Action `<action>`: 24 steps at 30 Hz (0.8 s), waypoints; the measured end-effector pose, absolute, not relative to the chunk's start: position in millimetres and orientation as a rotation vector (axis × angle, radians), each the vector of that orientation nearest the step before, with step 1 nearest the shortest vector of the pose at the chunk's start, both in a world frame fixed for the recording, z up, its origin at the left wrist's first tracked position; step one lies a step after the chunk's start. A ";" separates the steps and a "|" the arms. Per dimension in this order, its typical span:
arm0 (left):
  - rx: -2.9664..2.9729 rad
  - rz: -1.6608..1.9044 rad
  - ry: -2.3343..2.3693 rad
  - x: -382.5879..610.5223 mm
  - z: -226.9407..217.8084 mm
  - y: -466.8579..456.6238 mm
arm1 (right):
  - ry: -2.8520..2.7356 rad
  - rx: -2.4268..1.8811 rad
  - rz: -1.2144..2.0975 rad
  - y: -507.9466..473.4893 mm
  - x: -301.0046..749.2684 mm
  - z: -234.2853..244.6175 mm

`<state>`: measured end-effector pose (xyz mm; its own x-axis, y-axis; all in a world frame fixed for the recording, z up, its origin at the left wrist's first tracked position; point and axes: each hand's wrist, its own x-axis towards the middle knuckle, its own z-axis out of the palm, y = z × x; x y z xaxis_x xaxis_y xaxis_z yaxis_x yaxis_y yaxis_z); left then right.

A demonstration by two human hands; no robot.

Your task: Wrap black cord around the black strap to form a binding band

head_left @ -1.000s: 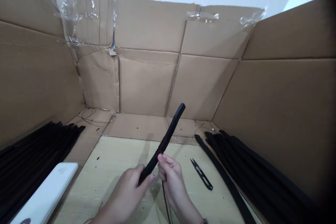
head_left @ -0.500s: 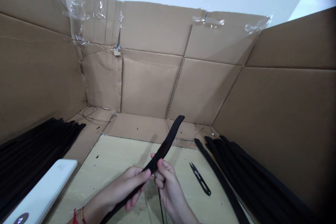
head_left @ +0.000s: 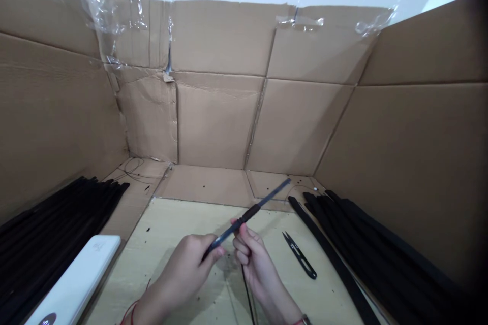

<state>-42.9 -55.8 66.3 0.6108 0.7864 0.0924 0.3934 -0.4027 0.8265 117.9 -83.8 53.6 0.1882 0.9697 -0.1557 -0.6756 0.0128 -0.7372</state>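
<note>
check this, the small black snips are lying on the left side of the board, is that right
No, the side is wrong: the head view shows the small black snips lying on the right side of the board, beside a long black strip.

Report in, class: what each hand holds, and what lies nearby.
Left hand and right hand pinching black strip. Thread snips lie to the right, on the board.

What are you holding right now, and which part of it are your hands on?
A thin black strap, seen edge-on. The left hand grips its lower end, and the right hand pinches it slightly further along, short of the middle.
</note>
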 end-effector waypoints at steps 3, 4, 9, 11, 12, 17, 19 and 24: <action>1.559 0.508 0.669 -42.2 63.6 -55.3 | -0.514 -0.859 1.308 -87.0 117.4 60.4; 1.447 0.476 0.607 -40.5 61.9 -56.3 | -0.549 -0.888 1.283 -87.8 117.0 62.2; 1.577 0.593 0.825 -31.1 57.5 -68.3 | -0.600 -0.974 1.136 -86.8 115.3 61.4; 1.886 0.679 1.102 -30.2 59.1 -71.8 | -0.580 -0.989 1.109 -85.4 114.2 58.2; 1.983 0.671 1.211 -30.4 60.2 -72.1 | -0.577 -0.995 1.108 -85.0 113.5 56.8; 1.874 0.713 1.161 -32.0 61.6 -65.9 | -0.630 -0.981 1.256 -86.6 109.7 56.9; 1.637 0.695 0.957 -31.0 60.1 -66.2 | -0.622 -0.964 1.313 -87.4 109.3 57.3; 0.845 0.227 0.539 -26.6 52.7 -72.9 | -0.598 -1.036 1.241 -85.7 111.3 48.3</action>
